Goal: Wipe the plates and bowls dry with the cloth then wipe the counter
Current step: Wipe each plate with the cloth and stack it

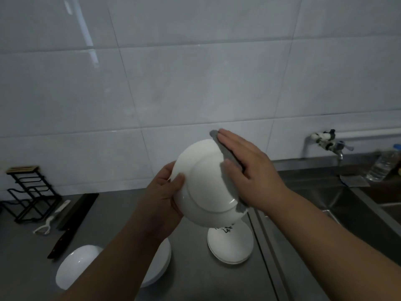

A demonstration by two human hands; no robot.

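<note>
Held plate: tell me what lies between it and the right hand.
The grey cloth lies between the right hand and the underside of the plate; the left hand grips the plate's rim bare.

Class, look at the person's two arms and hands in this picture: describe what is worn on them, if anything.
Nothing is worn: the left hand and right hand are bare, with no gloves, rings, watch or bracelets visible. Both forearms are uncovered down to the picture's edge, no sleeves showing.

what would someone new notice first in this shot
The white ceramic plate held up mid-frame, underside showing: the left hand grips its edge while the right hand presses a grey cloth against it. Below, more white stacked plates sit on the grey steel counter.
</note>
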